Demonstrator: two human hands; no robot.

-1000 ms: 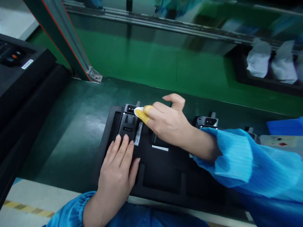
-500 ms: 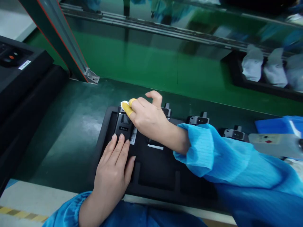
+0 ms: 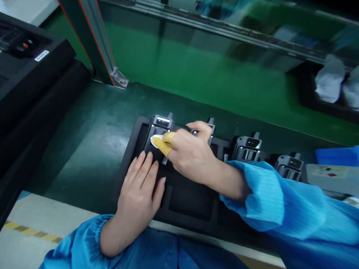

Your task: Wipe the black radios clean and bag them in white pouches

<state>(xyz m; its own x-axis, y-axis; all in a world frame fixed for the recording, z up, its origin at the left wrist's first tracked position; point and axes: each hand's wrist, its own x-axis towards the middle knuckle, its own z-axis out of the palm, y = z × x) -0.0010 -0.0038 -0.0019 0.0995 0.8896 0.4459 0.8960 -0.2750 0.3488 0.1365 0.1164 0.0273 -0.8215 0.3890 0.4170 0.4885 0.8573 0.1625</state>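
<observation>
On the green belt [image 3: 92, 142], roughly four black devices [image 3: 158, 134], two hands.

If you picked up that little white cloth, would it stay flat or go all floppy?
Probably floppy: the white cloth bends around the right hand fingertips pinching it. It looks thin and small, so likely very light. Pushed across the black device, it would probably slide and crumple rather than roll.

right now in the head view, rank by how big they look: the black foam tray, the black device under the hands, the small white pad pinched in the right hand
1. black foam tray
2. black device, partly hidden by the hands
3. small white pad in the right hand

All lie about equally near, so the order holds.
</observation>
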